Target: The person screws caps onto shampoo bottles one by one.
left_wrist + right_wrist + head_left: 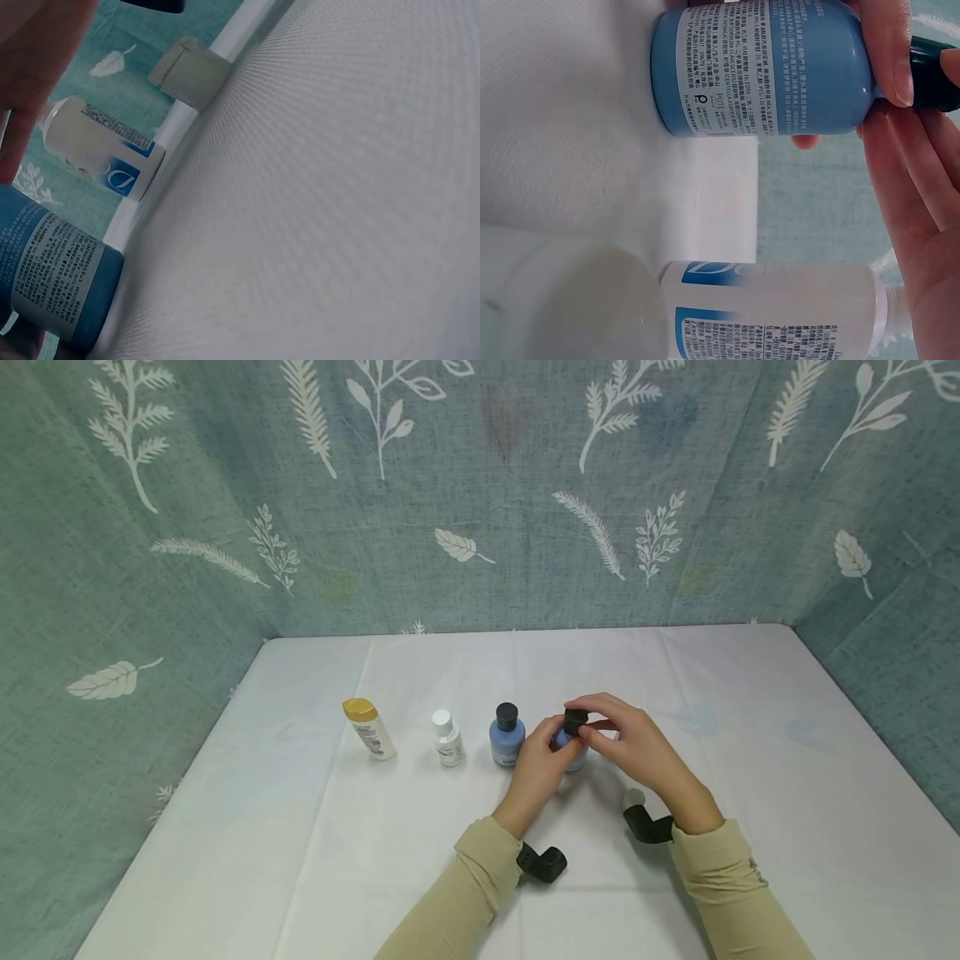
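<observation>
My left hand (pixel 534 770) grips a blue bottle (pixel 574 760) by its body as it stands upright on the table. My right hand (pixel 637 745) pinches the bottle's black cap (pixel 576 720) between thumb and fingers. In the right wrist view the blue bottle (pixel 757 71) shows a printed label, and fingers hide its neck, so I cannot tell how the cap (pixel 930 75) sits there. A second blue bottle (pixel 507 743) with a black cap stands just left of my left hand. The left wrist view shows a blue bottle's lower part (pixel 60 277) at the left edge.
Further left stand a white bottle (pixel 449 745) and a white bottle with a yellow cap (pixel 371 727). A white bottle with a blue label (pixel 780 307) stands beyond my right hand. Near my right wrist is a pale round-topped object (pixel 634 797). A patterned curtain (pixel 480 510) closes the back.
</observation>
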